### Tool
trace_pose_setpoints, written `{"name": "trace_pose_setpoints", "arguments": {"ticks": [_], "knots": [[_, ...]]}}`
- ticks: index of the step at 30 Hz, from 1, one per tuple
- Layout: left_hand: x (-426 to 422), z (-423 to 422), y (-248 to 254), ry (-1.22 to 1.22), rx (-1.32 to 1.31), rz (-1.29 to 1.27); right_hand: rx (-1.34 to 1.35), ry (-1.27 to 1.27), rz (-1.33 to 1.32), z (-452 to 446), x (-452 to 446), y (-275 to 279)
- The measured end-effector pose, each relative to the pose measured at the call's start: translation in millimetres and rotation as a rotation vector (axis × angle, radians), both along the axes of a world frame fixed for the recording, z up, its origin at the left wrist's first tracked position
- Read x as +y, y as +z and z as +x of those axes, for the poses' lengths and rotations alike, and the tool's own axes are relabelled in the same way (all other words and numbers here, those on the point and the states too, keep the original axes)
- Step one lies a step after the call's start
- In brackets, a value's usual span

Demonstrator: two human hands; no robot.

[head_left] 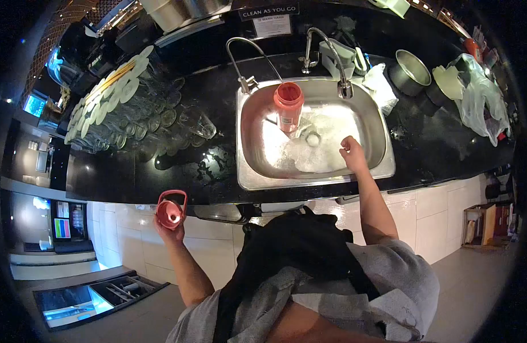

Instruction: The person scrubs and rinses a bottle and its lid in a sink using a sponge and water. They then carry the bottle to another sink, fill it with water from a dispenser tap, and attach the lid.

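Note:
My left hand (pixel 171 231) holds a red lid with a loop handle (pixel 169 214), its hollow underside turned up, just off the counter's front edge. My right hand (pixel 353 154) hangs over the right front part of the steel sink (pixel 249 177), its fingers curled together; whatever they may hold is too small to make out. A red bottle (pixel 288 107) without a lid stands upright in the sink at the back left. Suds and water lie around the drain (pixel 312 139). Two curved taps rise behind the sink, the right one with a spray head (pixel 344 89).
Many upturned glasses (pixel 139 128) and stacked white lids (pixel 106 97) fill the counter's left side. One clear glass (pixel 198 122) lies nearer the sink. To the right are a metal pot (pixel 411 72), a white cloth (pixel 380 90) and a plastic bag (pixel 483 97).

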State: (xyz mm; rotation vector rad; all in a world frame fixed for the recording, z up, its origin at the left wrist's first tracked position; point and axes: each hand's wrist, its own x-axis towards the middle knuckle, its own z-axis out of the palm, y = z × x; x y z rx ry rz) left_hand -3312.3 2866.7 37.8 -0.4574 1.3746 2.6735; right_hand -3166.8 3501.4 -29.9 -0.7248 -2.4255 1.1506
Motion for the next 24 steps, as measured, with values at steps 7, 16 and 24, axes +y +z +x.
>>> {"name": "trace_pose_setpoints", "arguments": {"ticks": [7,16,24], "knots": [[-34.5,48.3,0.7,-0.128,0.034,-0.024,-0.08,0.029,-0.017,-7.5,-0.4,4.9],[-69.2,117.2,-49.0,-0.125,-0.179,-0.12,-0.02,0.05,0.043,-23.3,1.1,-12.7],[-87.0,162.3,-80.4,-0.218,-0.531,-0.252,-0.048,-0.073,-0.001,-29.6,7.5,-5.1]]}}
